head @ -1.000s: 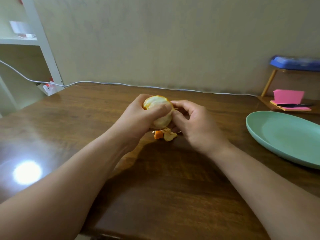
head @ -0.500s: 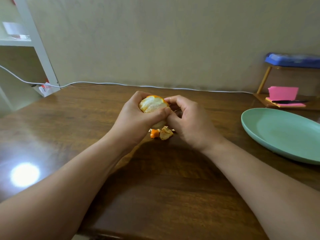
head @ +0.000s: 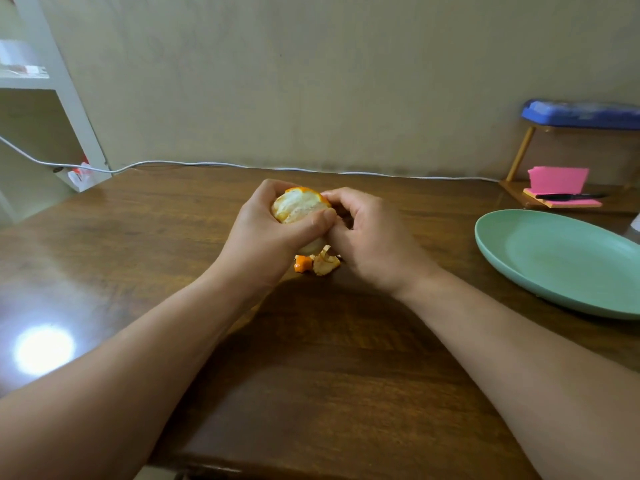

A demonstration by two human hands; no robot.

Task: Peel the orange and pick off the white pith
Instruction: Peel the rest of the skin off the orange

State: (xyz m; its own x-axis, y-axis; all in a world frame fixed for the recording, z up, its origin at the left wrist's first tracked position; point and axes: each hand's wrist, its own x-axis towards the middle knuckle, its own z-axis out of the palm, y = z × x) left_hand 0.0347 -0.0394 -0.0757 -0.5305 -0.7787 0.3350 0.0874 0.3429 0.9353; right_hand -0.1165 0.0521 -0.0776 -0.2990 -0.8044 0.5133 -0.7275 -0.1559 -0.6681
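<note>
Inspection found one orange (head: 298,207) held above the middle of the wooden table (head: 311,358), clear of its surface. The left hand (head: 266,237) was wrapped round it from the left, thumb pressed across its near face. In my judgement this grip served to steady the fruit and turn its bared side toward the other hand. The upper face showed pale pith, and a strip of orange rind remained along the top edge, so peeling was judged well advanced but unfinished. The right hand (head: 370,244) had its fingers bent in against the orange's right flank, the forefinger at the rind edge. Whether they pinched rind or pith was hidden. Directly below the fruit lay the peel scraps (head: 317,263); two could be counted, one showing its orange side and one curled and pale, with any others concealed by the hands. They appeared to lie where they had fallen. One green plate (head: 554,258) stood well apart at the right, holding nothing visible and presumably meant for the fruit or the waste. Also noted were one white cable (head: 242,165) along the table's far edge, one stack of pink notes (head: 557,181) and one pen (head: 568,195).
</note>
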